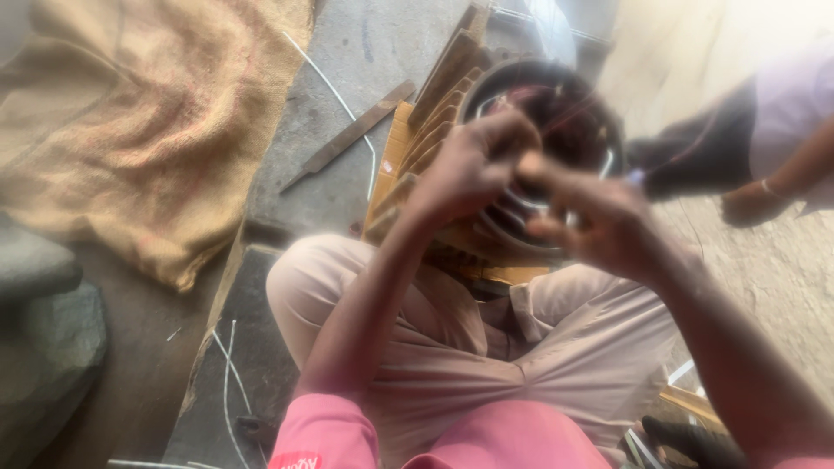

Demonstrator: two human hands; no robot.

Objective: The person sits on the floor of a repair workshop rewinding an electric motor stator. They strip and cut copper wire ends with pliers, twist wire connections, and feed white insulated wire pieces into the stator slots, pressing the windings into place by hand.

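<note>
Grey concrete floor runs under everything, dusty and marked, seen from above by a seated person whose pink sleeves and pale trousers fill the bottom of the view. Beside the left knee a dark slab lies on the ground with a few thin white strands across it. Above the lap both arms are raised toward the middle of the view, and motion blur softens them. The left hand has its fingers curled in toward the thumb, and the right hand is likewise pinched together, the two almost touching; whether either one grips something cannot be told through the blur. Directly behind them sits a round dark motor-like housing with a black rim, reddish-brown windings inside and pale curved strips along its lower edge. It rests against a stack of flat wooden and cardboard pieces that fans out to its left. Farther left, a long flat metal bar lies diagonally on the floor, crossed by a thin white wire. A crumpled burlap sack covers the upper left. At the far right, another person's arm with a thin bracelet reaches in.
</note>
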